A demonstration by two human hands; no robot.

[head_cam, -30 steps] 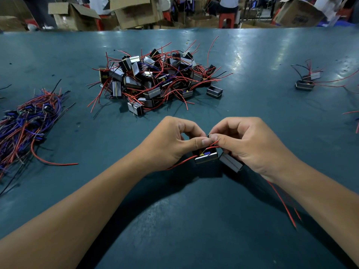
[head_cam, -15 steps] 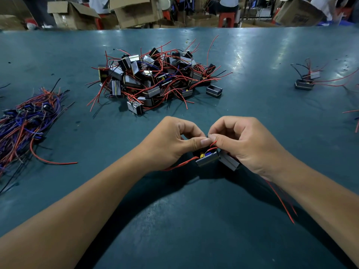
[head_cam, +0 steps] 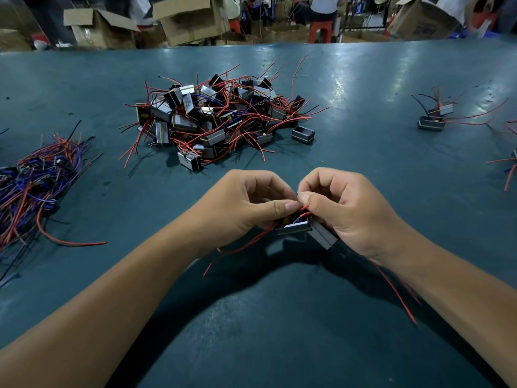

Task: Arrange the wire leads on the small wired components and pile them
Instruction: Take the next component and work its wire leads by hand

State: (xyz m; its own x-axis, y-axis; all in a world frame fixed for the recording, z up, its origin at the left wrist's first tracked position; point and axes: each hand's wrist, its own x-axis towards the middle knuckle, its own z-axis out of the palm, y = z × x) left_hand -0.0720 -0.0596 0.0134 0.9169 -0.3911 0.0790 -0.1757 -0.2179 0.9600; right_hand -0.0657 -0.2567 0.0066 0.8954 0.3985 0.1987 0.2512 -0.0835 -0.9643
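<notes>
My left hand (head_cam: 246, 205) and my right hand (head_cam: 352, 211) meet over a small grey wired component (head_cam: 293, 227) just above the teal table (head_cam: 279, 331). The left thumb and fingers grip it while the right thumb and forefinger pinch one of its short red leads (head_cam: 306, 206). A second grey component (head_cam: 323, 236) sits under my right palm. Long red leads (head_cam: 397, 292) trail out below both hands. A big heap of the same components (head_cam: 218, 121) with tangled red wires lies farther back.
A bundle of purple, red and black wires (head_cam: 36, 180) lies at the left edge. Two components with leads (head_cam: 433, 121) sit at the far right, and one empty grey shell (head_cam: 303, 134) beside the heap. Cardboard boxes (head_cam: 184, 18) stand beyond the table's far edge.
The component has tilted slightly and lifted between my hands. My right fingers have pulled a short red lead upward; both hands stay in the same spot.
</notes>
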